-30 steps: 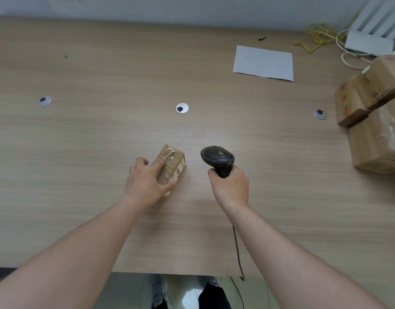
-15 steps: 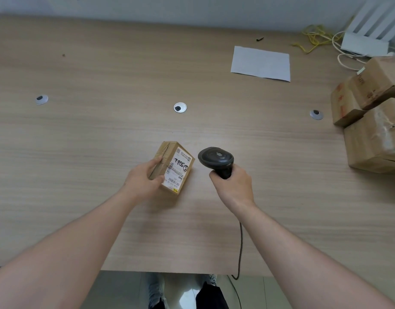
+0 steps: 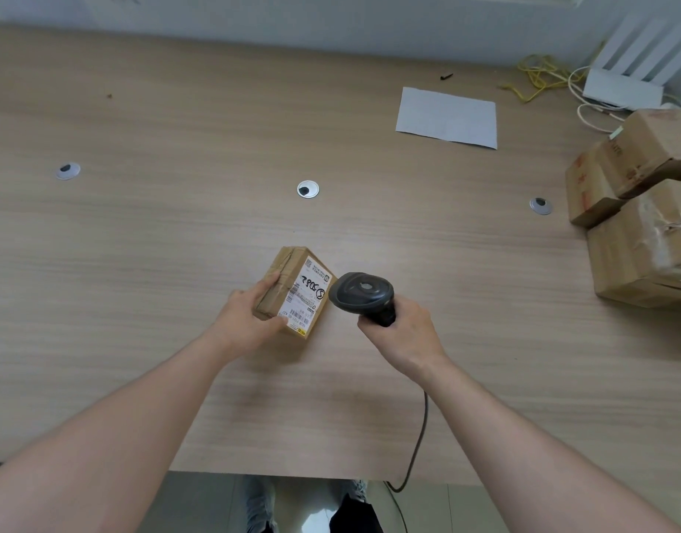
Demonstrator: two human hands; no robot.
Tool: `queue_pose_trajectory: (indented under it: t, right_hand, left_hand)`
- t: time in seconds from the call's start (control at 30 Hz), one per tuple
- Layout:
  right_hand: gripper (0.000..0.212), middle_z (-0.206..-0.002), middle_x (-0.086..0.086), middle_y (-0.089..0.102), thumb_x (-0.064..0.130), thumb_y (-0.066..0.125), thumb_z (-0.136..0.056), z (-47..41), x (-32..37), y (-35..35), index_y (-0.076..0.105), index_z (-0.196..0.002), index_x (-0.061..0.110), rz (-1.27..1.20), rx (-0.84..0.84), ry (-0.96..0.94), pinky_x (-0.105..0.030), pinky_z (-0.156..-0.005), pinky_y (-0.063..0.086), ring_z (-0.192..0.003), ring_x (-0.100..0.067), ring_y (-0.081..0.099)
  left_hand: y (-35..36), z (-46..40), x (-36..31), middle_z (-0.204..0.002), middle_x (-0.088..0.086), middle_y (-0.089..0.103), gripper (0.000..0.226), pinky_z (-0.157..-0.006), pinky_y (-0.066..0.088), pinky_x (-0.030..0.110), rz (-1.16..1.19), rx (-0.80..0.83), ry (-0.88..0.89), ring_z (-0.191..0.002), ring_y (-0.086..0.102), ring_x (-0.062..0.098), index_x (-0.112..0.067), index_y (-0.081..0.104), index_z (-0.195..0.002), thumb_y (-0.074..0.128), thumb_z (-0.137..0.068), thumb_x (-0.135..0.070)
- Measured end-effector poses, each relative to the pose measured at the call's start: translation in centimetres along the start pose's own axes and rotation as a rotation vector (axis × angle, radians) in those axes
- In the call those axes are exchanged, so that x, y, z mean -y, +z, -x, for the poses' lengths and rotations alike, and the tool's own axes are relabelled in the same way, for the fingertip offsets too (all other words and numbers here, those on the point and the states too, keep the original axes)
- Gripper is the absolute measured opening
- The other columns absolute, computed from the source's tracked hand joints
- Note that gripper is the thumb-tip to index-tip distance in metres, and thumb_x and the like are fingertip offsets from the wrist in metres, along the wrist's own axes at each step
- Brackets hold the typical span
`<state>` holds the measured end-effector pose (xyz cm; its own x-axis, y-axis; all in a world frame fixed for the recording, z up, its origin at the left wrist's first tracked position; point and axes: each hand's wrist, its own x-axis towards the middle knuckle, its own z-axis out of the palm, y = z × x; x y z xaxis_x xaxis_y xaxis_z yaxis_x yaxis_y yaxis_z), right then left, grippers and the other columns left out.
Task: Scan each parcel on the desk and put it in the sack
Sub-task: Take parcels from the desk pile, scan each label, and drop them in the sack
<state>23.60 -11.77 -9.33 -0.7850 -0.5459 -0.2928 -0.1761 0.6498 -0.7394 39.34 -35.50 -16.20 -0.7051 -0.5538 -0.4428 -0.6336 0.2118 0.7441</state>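
Observation:
A small brown cardboard parcel (image 3: pixel 298 288) lies near the middle of the wooden desk (image 3: pixel 177 244), its white label with barcode facing up. My left hand (image 3: pixel 250 317) grips its left side, thumb on the near edge. My right hand (image 3: pixel 402 330) grips the handle of a black barcode scanner (image 3: pixel 362 292), whose head hangs just right of the parcel's label. The scanner's cable (image 3: pixel 417 436) drops over the desk's front edge. No sack is in view.
Several larger brown parcels (image 3: pixel 646 240) are stacked at the right edge. A white sheet of paper (image 3: pixel 448 117) lies at the back, with a white router (image 3: pixel 623 88) and yellow cables (image 3: pixel 535 76) in the far right corner. Three round cable grommets (image 3: pixel 308 189) dot the desk.
My left hand has turned the parcel so its label faces up. The scanner head has come closer to the parcel.

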Motion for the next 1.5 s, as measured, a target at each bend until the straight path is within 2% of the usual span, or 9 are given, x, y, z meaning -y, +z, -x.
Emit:
queue_pose_trajectory:
  t: [0.1,0.17,0.4,0.53,0.7,1.0,1.3,1.4,1.5]
  right_hand:
    - [0.021,-0.062,0.004,0.056,0.026,0.07,-0.084,0.0,-0.1,0.0,0.056,-0.07,0.017,0.028,0.016,-0.021,-0.036,-0.06,0.046,-0.06,-0.014,0.048]
    - [0.024,-0.06,0.006,0.053,0.026,0.07,-0.083,0.0,-0.3,0.1,0.054,-0.068,0.019,0.034,0.021,-0.041,-0.036,-0.061,0.046,-0.06,-0.014,0.047]
    - [0.026,-0.057,0.009,0.052,0.023,0.073,-0.082,-0.1,-0.6,0.0,0.052,-0.066,0.023,0.079,0.059,-0.152,-0.034,-0.061,0.044,-0.058,-0.01,0.047]
    - [0.03,-0.055,0.015,0.05,0.02,0.071,-0.081,0.0,-0.6,0.0,0.047,-0.063,0.023,0.077,0.049,-0.194,-0.027,-0.055,0.037,-0.056,-0.009,0.044]
    - [0.033,-0.054,0.015,0.05,0.021,0.072,-0.08,0.1,-0.4,-0.3,0.045,-0.061,0.025,0.1,0.06,-0.198,-0.029,-0.055,0.037,-0.055,-0.01,0.043]
    - [0.036,-0.053,0.016,0.05,0.024,0.071,-0.081,0.6,0.2,-1.1,0.043,-0.058,0.026,0.139,0.041,-0.17,-0.027,-0.052,0.034,-0.054,-0.01,0.045]
    - [0.037,-0.052,0.015,0.049,0.022,0.071,-0.081,0.7,0.5,-1.9,0.042,-0.058,0.026,0.114,0.016,-0.173,-0.029,-0.053,0.035,-0.053,-0.011,0.042]
    - [0.034,-0.053,0.014,0.048,0.022,0.072,-0.081,0.7,0.3,-2.0,0.044,-0.061,0.023,0.098,-0.003,-0.163,-0.029,-0.055,0.036,-0.055,-0.011,0.042]
    - [0.032,-0.053,0.013,0.047,0.023,0.072,-0.081,0.5,-0.2,-2.1,0.046,-0.063,0.022,0.06,-0.018,-0.125,-0.031,-0.056,0.038,-0.055,-0.011,0.041]
  left_hand:
    - [0.4,0.1,-0.5,-0.131,0.006,0.047,0.081,-0.092,0.051,0.023,-0.003,-0.036,0.022,-0.098,0.069,0.016,-0.055,0.044,-0.149,0.082,-0.083,-0.027]
    - [0.5,0.1,-0.6,-0.13,0.006,0.04,0.078,-0.095,0.046,0.022,-0.029,-0.049,0.023,-0.101,0.065,0.016,-0.05,0.045,-0.151,0.08,-0.088,-0.02]
    - [0.9,-0.3,-0.2,-0.13,0.002,0.036,0.092,-0.104,0.049,0.03,-0.035,-0.078,0.074,-0.111,0.057,0.018,-0.039,0.046,-0.153,0.091,-0.076,-0.014]
    - [1.4,-0.3,0.2,-0.13,0.002,0.038,0.099,-0.102,0.043,0.028,-0.022,-0.09,0.095,-0.115,0.051,0.017,-0.04,0.045,-0.154,0.094,-0.073,-0.012]
    - [1.5,-0.7,0.4,-0.132,0.0,0.037,0.099,-0.108,0.043,0.031,-0.03,-0.073,0.098,-0.12,0.049,0.016,-0.043,0.041,-0.155,0.091,-0.076,-0.011]
    - [0.8,-0.6,-0.6,-0.134,0.001,0.037,0.097,-0.104,0.037,0.025,-0.074,-0.065,0.07,-0.117,0.047,0.013,-0.039,0.039,-0.157,0.089,-0.079,-0.012]
    - [0.7,-0.4,-1.7,-0.133,0.002,0.04,0.095,-0.102,0.042,0.024,-0.099,-0.077,0.054,-0.112,0.052,0.012,-0.039,0.04,-0.157,0.089,-0.078,-0.016]
    - [0.8,-0.2,-2.3,-0.126,0.001,0.042,0.082,-0.088,0.042,0.013,-0.016,-0.121,0.052,-0.101,0.058,0.008,-0.043,0.048,-0.149,0.089,-0.079,-0.03]
    - [1.2,-0.7,-3.4,-0.122,0.002,0.045,0.056,-0.09,0.043,0.025,-0.024,-0.191,0.023,-0.107,0.059,0.019,-0.046,0.056,-0.14,0.078,-0.089,-0.043]
